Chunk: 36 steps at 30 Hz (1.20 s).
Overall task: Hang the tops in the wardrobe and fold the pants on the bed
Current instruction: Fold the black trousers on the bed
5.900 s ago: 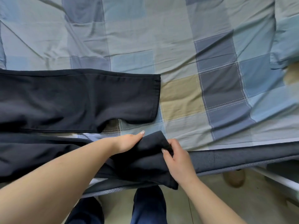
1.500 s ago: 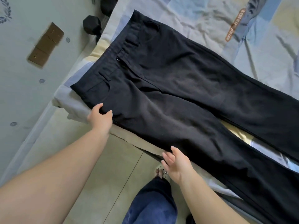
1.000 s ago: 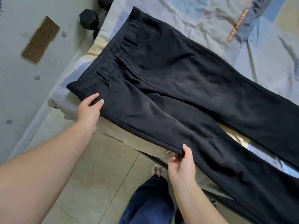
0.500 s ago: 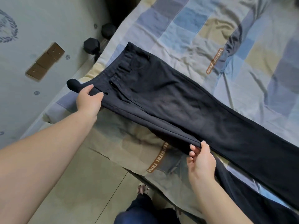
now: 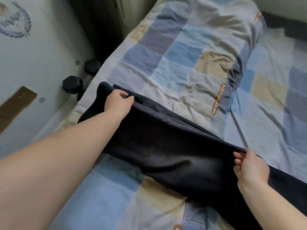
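Note:
Black pants [image 5: 166, 146] lie across the bed [image 5: 182, 63], folded lengthwise with one leg over the other, waistband at the left. My left hand [image 5: 118, 103] grips the waistband end, fingers curled over the upper edge. My right hand [image 5: 249, 166] pinches the pants' far edge at mid-leg. The legs run off to the lower right, out of the frame.
The bed has a blue, grey and tan patchwork cover with an orange-lettered strip [image 5: 218, 98]. Two black hexagonal dumbbell ends [image 5: 73, 84] sit on the pale floor beside the bed's left edge. A dark curtain or wardrobe side [image 5: 106, 22] stands at the bed's head.
Both hands carried the near leg and waist side up and over onto the far leg, so the pants now lie doubled. The camera view swung further over the bed.

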Each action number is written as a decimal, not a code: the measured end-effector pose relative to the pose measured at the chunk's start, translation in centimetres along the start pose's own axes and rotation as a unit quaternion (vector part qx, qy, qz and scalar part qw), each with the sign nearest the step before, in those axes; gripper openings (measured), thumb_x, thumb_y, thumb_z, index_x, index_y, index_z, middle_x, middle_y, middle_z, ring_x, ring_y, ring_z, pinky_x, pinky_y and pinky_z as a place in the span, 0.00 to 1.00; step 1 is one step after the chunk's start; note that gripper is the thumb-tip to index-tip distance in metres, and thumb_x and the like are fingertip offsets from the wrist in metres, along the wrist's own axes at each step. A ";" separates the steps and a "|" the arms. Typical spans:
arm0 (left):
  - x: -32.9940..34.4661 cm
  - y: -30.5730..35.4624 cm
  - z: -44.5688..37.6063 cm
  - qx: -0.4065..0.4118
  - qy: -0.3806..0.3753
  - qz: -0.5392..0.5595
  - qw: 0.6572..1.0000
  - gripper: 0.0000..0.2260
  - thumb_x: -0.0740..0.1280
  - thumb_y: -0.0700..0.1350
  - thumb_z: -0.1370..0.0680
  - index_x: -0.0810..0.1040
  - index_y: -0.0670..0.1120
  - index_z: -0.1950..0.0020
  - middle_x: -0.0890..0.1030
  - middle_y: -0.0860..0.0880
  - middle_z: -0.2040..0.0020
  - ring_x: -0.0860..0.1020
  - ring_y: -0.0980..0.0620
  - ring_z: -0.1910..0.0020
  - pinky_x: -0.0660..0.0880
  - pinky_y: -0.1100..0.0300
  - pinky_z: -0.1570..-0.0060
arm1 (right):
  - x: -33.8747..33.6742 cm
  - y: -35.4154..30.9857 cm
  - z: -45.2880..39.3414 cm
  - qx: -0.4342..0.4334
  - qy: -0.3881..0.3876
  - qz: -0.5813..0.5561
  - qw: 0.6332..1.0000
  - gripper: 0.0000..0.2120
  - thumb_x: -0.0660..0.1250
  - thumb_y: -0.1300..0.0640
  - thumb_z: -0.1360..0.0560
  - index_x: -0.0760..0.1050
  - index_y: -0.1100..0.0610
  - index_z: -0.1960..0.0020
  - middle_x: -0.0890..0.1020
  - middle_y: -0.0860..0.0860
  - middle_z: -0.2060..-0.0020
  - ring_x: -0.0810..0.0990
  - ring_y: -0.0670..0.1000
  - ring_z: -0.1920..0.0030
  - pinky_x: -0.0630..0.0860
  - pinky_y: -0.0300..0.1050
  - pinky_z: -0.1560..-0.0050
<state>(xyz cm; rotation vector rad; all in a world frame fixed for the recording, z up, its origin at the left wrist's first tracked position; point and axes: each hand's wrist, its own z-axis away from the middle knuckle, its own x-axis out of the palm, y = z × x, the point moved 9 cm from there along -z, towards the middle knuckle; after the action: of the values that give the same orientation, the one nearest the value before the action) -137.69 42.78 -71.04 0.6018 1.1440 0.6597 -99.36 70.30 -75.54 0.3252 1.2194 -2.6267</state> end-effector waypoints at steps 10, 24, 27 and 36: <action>4.5 -2.4 -6.2 0.075 -0.076 -0.173 0.979 0.28 0.68 0.52 0.24 0.64 0.48 0.27 0.72 0.45 0.33 0.69 0.45 0.33 0.67 0.53 0.36 | 8.7 2.1 -5.5 -0.154 -0.158 0.314 0.924 0.17 0.58 0.56 0.19 0.70 0.53 0.31 0.73 0.49 0.32 0.69 0.50 0.32 0.61 0.40 0.34; -5.3 -8.6 -5.5 0.081 0.143 -0.170 0.972 0.13 0.62 0.51 0.20 0.76 0.41 0.48 0.79 0.41 0.54 0.73 0.42 0.57 0.66 0.54 0.59 | 15.4 4.0 -0.3 -0.264 -0.260 0.556 0.744 0.30 0.62 0.45 0.22 0.55 0.45 0.24 0.51 0.52 0.22 0.50 0.54 0.23 0.51 0.47 0.26; -6.5 -10.2 -5.6 0.034 0.142 -0.196 0.970 0.13 0.60 0.50 0.19 0.75 0.41 0.50 0.78 0.40 0.55 0.71 0.43 0.59 0.65 0.53 0.60 | 16.9 4.9 1.6 -0.291 -0.301 0.565 0.711 0.31 0.62 0.45 0.22 0.54 0.45 0.23 0.49 0.50 0.22 0.48 0.52 0.23 0.51 0.47 0.27; -0.3 -3.0 -1.2 0.198 0.058 -0.225 0.952 0.25 0.67 0.47 0.24 0.66 0.45 0.28 0.68 0.42 0.31 0.64 0.42 0.30 0.60 0.45 0.30 | 16.7 4.0 1.9 -0.298 -0.329 0.525 0.726 0.28 0.61 0.47 0.21 0.58 0.48 0.24 0.55 0.49 0.23 0.55 0.50 0.24 0.53 0.45 0.26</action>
<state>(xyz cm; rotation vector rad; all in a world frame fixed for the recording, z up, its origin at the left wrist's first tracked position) -138.39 40.73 -73.38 0.6146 1.4799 0.0693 -114.25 64.44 -82.10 -0.0664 1.0452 -1.1116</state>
